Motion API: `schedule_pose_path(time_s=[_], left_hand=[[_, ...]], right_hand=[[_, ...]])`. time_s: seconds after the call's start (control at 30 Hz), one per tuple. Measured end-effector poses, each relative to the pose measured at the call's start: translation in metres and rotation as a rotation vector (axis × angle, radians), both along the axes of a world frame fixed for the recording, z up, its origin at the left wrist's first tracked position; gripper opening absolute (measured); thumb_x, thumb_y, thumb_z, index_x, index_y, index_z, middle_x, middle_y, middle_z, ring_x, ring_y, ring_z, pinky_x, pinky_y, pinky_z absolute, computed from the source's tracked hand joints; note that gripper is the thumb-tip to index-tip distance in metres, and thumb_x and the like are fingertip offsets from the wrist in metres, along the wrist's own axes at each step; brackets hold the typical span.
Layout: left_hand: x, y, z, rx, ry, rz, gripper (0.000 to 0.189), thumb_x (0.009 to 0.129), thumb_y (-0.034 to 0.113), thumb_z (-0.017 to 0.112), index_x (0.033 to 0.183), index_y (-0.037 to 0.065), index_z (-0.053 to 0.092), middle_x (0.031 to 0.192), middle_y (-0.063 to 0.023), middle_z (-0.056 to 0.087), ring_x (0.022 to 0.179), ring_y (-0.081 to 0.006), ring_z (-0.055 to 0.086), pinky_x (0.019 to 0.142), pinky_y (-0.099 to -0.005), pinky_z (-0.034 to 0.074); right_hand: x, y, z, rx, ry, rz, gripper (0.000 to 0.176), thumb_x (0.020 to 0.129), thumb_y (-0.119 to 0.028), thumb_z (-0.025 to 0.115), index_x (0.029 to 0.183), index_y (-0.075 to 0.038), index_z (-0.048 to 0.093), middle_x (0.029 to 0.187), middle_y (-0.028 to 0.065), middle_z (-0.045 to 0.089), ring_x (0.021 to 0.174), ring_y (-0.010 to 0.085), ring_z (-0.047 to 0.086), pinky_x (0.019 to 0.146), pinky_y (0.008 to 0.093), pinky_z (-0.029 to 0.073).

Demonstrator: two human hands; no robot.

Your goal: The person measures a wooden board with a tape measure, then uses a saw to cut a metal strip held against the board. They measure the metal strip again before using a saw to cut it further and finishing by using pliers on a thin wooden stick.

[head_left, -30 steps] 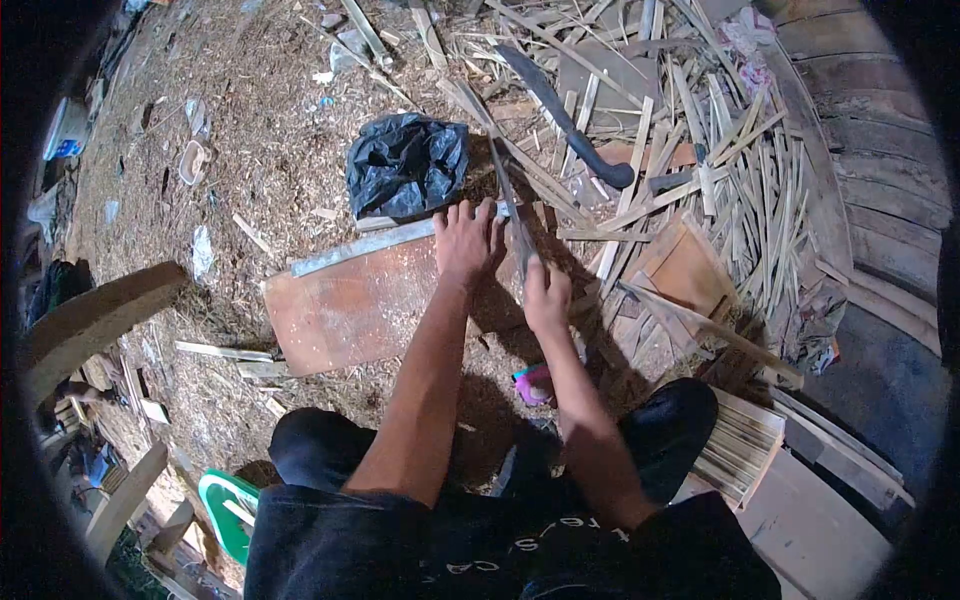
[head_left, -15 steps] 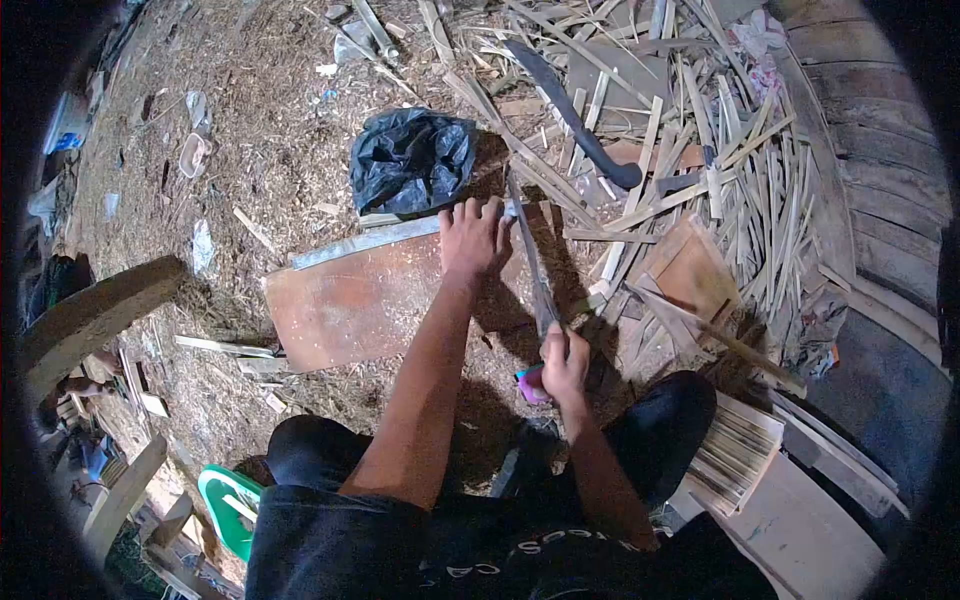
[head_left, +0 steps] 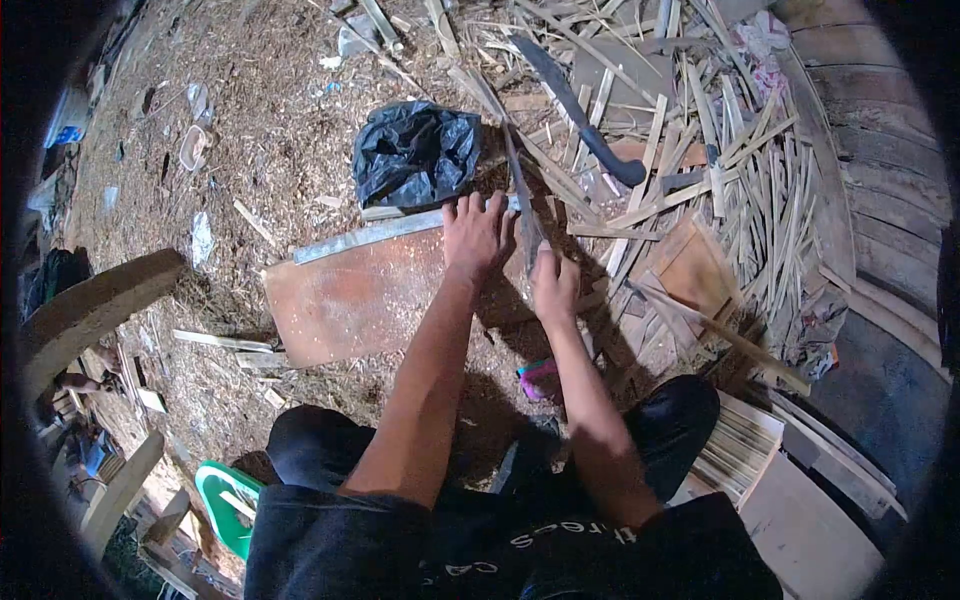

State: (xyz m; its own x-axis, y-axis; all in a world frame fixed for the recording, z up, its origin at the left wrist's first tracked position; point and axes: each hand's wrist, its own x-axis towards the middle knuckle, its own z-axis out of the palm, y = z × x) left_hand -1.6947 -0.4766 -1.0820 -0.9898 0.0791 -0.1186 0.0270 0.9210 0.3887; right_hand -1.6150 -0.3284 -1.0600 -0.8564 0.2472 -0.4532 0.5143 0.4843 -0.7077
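Note:
My left hand [head_left: 476,236] lies with fingers spread, pressing on a pale grey strip of wood [head_left: 375,238] along the far edge of a reddish-brown board [head_left: 345,305]. My right hand [head_left: 555,285] is closed round the near end of a long thin saw [head_left: 521,190], whose blade points away from me and crosses the strip's right end. The saw's handle is hidden in my fist. Just beyond the strip sits a crumpled black plastic bag [head_left: 415,155].
A dark curved-handled tool [head_left: 580,115] lies among scattered thin wood strips [head_left: 745,190] at right. A pink object [head_left: 540,380] is near my knees. A green plastic item [head_left: 222,508] stands lower left, a bundle of slats [head_left: 740,445] lower right.
My right hand has moved forward, away from my body, pushing the saw further across the strip. My left hand stays in about the same place.

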Motion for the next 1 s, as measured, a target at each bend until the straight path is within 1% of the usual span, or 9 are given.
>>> schedule_pose_path(time_s=[0.1,0.2,0.37,0.5,0.57,0.67,0.73,0.83,1.0], left_hand=[[-0.006,-0.001,0.000,0.006,0.002,-0.017,0.041,0.097,0.040,0.044,0.127,0.014,0.055,0.108,-0.0162,0.056,0.104,-0.0327,0.051,0.093,-0.0485,0.035],[-0.006,0.001,0.008,0.020,0.011,0.003,0.041,0.097,0.039,0.044,0.126,0.014,0.055,0.107,-0.0165,0.056,0.104,-0.0329,0.052,0.093,-0.0484,0.035],[-0.004,0.001,0.004,-0.031,0.052,-0.013,0.040,0.096,0.039,0.045,0.124,0.013,0.056,0.106,-0.0161,0.057,0.103,-0.0319,0.053,0.093,-0.0477,0.035],[-0.004,-0.002,-0.004,-0.035,0.062,-0.032,0.040,0.095,0.038,0.046,0.126,0.014,0.056,0.107,-0.0141,0.057,0.104,-0.0305,0.052,0.093,-0.0471,0.035],[-0.003,0.002,-0.001,-0.014,0.043,-0.024,0.040,0.095,0.038,0.046,0.126,0.014,0.056,0.108,-0.0145,0.057,0.105,-0.0308,0.052,0.093,-0.0472,0.035],[-0.001,0.002,0.000,-0.012,0.036,0.008,0.040,0.095,0.037,0.045,0.126,0.014,0.056,0.109,-0.0153,0.057,0.106,-0.0313,0.051,0.094,-0.0481,0.034],[-0.004,0.001,0.005,-0.001,0.006,0.001,0.041,0.096,0.038,0.043,0.125,0.012,0.055,0.110,-0.0156,0.056,0.108,-0.0313,0.050,0.098,-0.0491,0.032],[-0.006,-0.003,0.004,-0.012,0.010,0.007,0.041,0.096,0.039,0.044,0.125,0.013,0.055,0.110,-0.0156,0.056,0.108,-0.0308,0.050,0.096,-0.0489,0.032],[-0.003,0.001,0.005,-0.007,0.091,0.013,0.041,0.097,0.038,0.044,0.127,0.012,0.056,0.107,-0.0183,0.057,0.107,-0.0346,0.052,0.096,-0.0508,0.034]], right_hand=[[0.036,0.001,0.033,-0.089,0.108,-0.033,0.050,0.099,-0.042,0.048,0.088,0.004,0.063,0.070,0.0217,0.058,0.070,0.0404,0.056,0.065,0.0473,0.042],[0.061,0.008,0.038,-0.359,-0.065,-0.208,0.046,0.098,-0.039,0.049,0.086,0.003,0.064,0.068,0.0217,0.057,0.067,0.0399,0.056,0.062,0.0459,0.040],[0.001,-0.007,0.012,0.009,0.176,0.042,0.043,0.098,-0.036,0.048,0.096,0.002,0.066,0.088,0.0291,0.063,0.085,0.0455,0.058,0.075,0.0483,0.043],[0.058,0.012,0.058,-0.196,-0.102,-0.068,0.045,0.099,-0.037,0.046,0.095,0.002,0.067,0.083,0.0281,0.063,0.082,0.0455,0.059,0.075,0.0489,0.044],[0.049,0.009,0.007,0.062,0.073,-0.058,0.047,0.099,-0.039,0.045,0.092,0.003,0.067,0.078,0.0270,0.062,0.077,0.0454,0.058,0.071,0.0479,0.044],[-0.026,-0.011,0.030,-0.071,0.097,0.008,0.051,0.099,-0.042,0.045,0.088,0.004,0.064,0.071,0.0241,0.062,0.069,0.0454,0.057,0.064,0.0471,0.043],[0.011,-0.005,0.020,-0.033,0.231,0.007,0.051,0.098,-0.043,0.045,0.090,0.004,0.064,0.074,0.0240,0.063,0.072,0.0453,0.058,0.065,0.0474,0.043],[0.062,0.008,0.061,-0.182,-0.128,-0.082,0.054,0.098,-0.045,0.045,0.090,0.005,0.064,0.078,0.0252,0.063,0.077,0.0447,0.059,0.069,0.0484,0.043],[-0.023,-0.008,0.006,-0.021,0.070,-0.008,0.053,0.097,-0.044,0.048,0.088,0.006,0.064,0.080,0.0281,0.062,0.078,0.0461,0.058,0.069,0.0488,0.043]])
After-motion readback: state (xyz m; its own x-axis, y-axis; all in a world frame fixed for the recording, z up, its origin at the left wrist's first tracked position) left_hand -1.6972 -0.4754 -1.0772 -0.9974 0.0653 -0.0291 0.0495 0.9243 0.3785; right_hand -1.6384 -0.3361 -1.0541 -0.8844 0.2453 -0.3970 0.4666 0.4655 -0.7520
